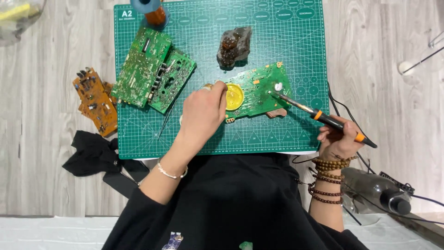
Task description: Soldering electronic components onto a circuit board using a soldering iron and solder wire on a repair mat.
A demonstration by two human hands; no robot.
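A green circuit board [264, 87] with a yellow round part [234, 96] lies on the green cutting mat [277, 37]. My left hand [202, 112] rests on the board's left end, fingers curled beside the yellow part. My right hand [336, 141] grips a black and orange soldering iron [323, 119]; its tip touches the board near a white round component [278, 86]. What my left fingers pinch, if anything, is hidden.
Two more green boards [150, 69] lie at the mat's left with tweezers [165, 121] below them. An orange board [95, 100] and black cloth [95, 153] sit on the wooden floor. A brownish lump [234, 45], a copper wire spool [155, 14] and cables [370, 166] are nearby.
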